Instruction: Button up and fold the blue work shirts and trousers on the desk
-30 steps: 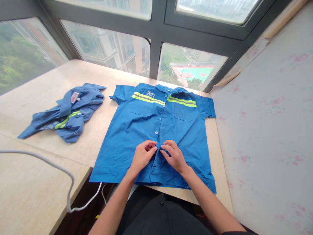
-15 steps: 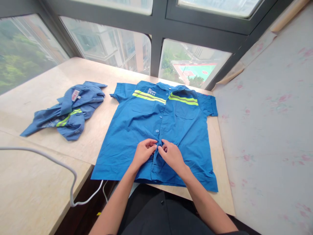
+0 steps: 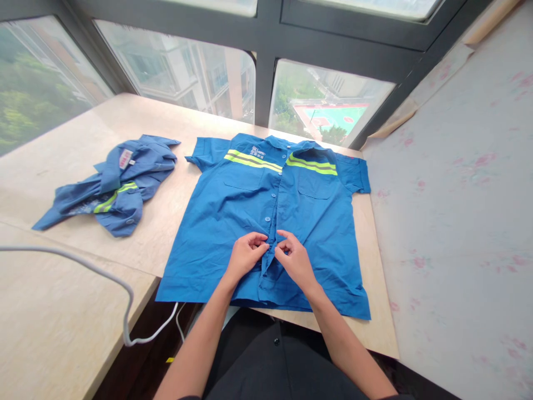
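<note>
A blue short-sleeved work shirt (image 3: 241, 216) lies front up on the pale board, its collar toward the window. Yellow-green reflective stripes cross its chest, and pale buttons run down the left side of the front opening. Low on that button edge, my left hand (image 3: 249, 255) pinches the cloth between thumb and curled fingers. Just across the opening, my right hand (image 3: 295, 261) grips the other front edge with bent thumb and index finger. Whether a button sits between the left fingertips is hidden.
A second blue garment (image 3: 120, 183) with a reflective stripe lies crumpled at the left. A white cable (image 3: 100, 271) loops over the counter's edge (image 3: 125, 328). Windows (image 3: 175, 72) stand behind, and a floral-papered wall (image 3: 449, 211) borders the right.
My right hand has drawn slightly right, away from the left hand, and the front opening between them has widened. My left hand stays at the button edge. The view has shifted slightly.
</note>
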Tool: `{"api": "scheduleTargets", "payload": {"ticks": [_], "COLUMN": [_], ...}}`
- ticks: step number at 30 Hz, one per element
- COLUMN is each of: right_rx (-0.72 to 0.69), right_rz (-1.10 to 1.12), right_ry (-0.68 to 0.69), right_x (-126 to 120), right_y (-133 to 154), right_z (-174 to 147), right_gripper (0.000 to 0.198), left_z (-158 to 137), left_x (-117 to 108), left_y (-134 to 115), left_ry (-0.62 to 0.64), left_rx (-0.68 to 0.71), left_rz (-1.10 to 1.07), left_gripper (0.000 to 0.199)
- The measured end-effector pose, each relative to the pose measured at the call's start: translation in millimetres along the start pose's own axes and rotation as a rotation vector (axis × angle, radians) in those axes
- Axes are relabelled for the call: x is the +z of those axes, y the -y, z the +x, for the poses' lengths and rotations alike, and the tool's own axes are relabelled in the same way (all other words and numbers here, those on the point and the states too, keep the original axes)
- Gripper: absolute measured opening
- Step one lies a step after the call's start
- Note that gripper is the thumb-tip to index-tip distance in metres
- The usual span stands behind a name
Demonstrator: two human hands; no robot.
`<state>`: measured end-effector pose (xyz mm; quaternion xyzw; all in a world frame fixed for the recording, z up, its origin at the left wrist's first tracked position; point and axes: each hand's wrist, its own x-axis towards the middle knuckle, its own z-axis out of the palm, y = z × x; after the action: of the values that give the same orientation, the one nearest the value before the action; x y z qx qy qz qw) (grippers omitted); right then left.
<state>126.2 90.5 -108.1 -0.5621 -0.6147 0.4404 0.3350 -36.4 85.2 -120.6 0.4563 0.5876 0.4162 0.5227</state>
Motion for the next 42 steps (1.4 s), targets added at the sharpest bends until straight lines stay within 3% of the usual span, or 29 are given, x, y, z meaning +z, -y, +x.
{"api": "scheduleTargets", "payload": {"ticks": [3,6,11,14,18,21,25,31,36,42], "right_rx": [-0.012,-0.046,-0.199,-0.352,-0.651,-0.709,-0.794,-0.929,-0.979,-0.972], "right_rz": [-0.144,-0.394,-0.71,-0.794,-0.791,-0.779,-0.78,-0.769,-0.675,-0.669], "right_ry": [-0.02,-0.019,-0.068,-0.003,0.241,0.372,0.434,0.371,0.28,0.138], "right_x": [-6,-11,-11,-13,-20,-25,-30,-33,-31,-29], "right_y": [0,-3,-1,11,20,19,17,4,-16,-24], "right_z": [-1,-2,1,11,33,49,61,56,49,47], "right_gripper": [0.063,0.064,0.055,0.056,0.048,0.028,0.015,0.015,0.021,0.018], "left_z": [0,0,-1,-1,0,-1,-4,-4,-3,-2], "left_x": [1,2,0,-3,-3,-2,1,1,0,8], "left_y": [1,1,3,4,6,6,5,3,-5,-22], "left_ry": [-0.014,-0.019,-0.015,-0.001,0.017,-0.001,-0.019,-0.033,-0.037,-0.038], "left_rx": [-0.009,-0.027,0.012,0.022,0.047,0.076,0.095,-0.014,0.06,0.032], "left_rz": [-0.057,-0.115,-0.103,-0.093,-0.123,-0.114,-0.095,-0.072,0.237,0.525], "left_gripper": [0.03,0.031,0.033,0.033,0.03,0.025,0.024,0.029,0.02,0.017]}}
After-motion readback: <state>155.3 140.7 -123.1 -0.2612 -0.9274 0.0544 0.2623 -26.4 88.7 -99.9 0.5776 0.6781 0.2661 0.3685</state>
